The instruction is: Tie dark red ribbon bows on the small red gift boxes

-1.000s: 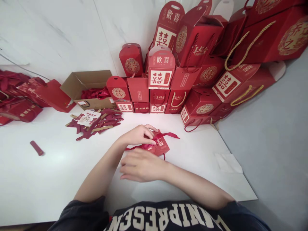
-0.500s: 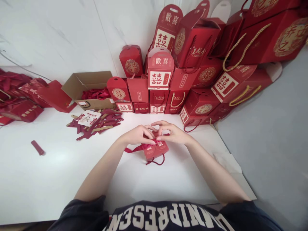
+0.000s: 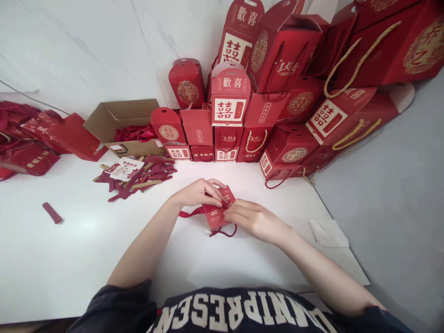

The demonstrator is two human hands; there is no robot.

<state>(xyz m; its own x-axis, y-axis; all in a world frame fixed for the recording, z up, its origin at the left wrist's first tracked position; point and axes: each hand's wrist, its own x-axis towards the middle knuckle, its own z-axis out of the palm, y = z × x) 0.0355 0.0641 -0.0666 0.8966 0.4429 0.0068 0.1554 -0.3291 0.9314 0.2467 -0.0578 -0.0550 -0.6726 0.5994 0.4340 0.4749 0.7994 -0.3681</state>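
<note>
A small red gift box (image 3: 218, 216) with a red ribbon (image 3: 190, 212) lies on the white table (image 3: 69, 249) in front of me. My left hand (image 3: 198, 193) rests on the box's far side, its fingers pinched on the ribbon at the top. My right hand (image 3: 250, 219) comes in from the right, fingertips closed on the ribbon at the box's top edge. A thin red cord loop (image 3: 224, 232) trails from the box's near side.
Stacked red gift boxes and bags (image 3: 277, 92) fill the back right corner. An open cardboard box (image 3: 121, 125) with red ribbons stands at the back left, red tags (image 3: 138, 173) before it. More red bags (image 3: 31, 138) lie far left. A small red piece (image 3: 52, 212) lies alone.
My right hand swung from in front of the box around to its right side and now pinches the ribbon at the top. The left hand stayed on the box.
</note>
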